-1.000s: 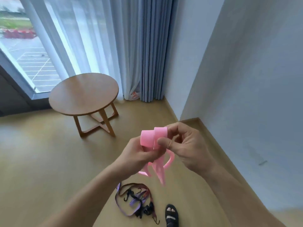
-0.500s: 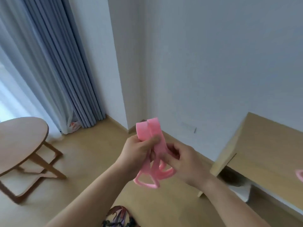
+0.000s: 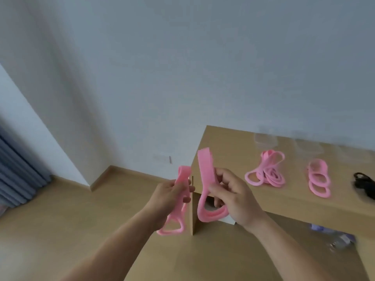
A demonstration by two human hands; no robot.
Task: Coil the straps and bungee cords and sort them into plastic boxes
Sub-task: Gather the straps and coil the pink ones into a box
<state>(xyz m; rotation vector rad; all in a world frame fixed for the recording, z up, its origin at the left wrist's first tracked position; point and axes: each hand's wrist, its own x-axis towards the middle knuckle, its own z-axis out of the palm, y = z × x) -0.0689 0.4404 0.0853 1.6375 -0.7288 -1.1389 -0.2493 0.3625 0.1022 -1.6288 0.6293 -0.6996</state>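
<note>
My left hand (image 3: 169,194) grips one folded pink strap (image 3: 178,207) whose loops hang below my fist. My right hand (image 3: 231,196) pinches a second pink strap (image 3: 205,177), its flat end standing up and its loop drooping under my palm. Both are held in the air in front of the wooden desk (image 3: 223,151). On the desk lie a coiled pink strap bundle (image 3: 265,171), another pink bundle (image 3: 318,179) and a black cord (image 3: 365,184) at the right edge. Blurred clear plastic boxes (image 3: 265,139) stand at the desk's back.
A white wall rises behind the desk, with a wall corner and a blue curtain (image 3: 14,177) at the left. Wooden floor lies below. A clear plastic item with purple parts (image 3: 334,238) sits under the desk at the right.
The view has swung right from the round table to the desk. The pink straps, held together before, are now apart, one in each hand.
</note>
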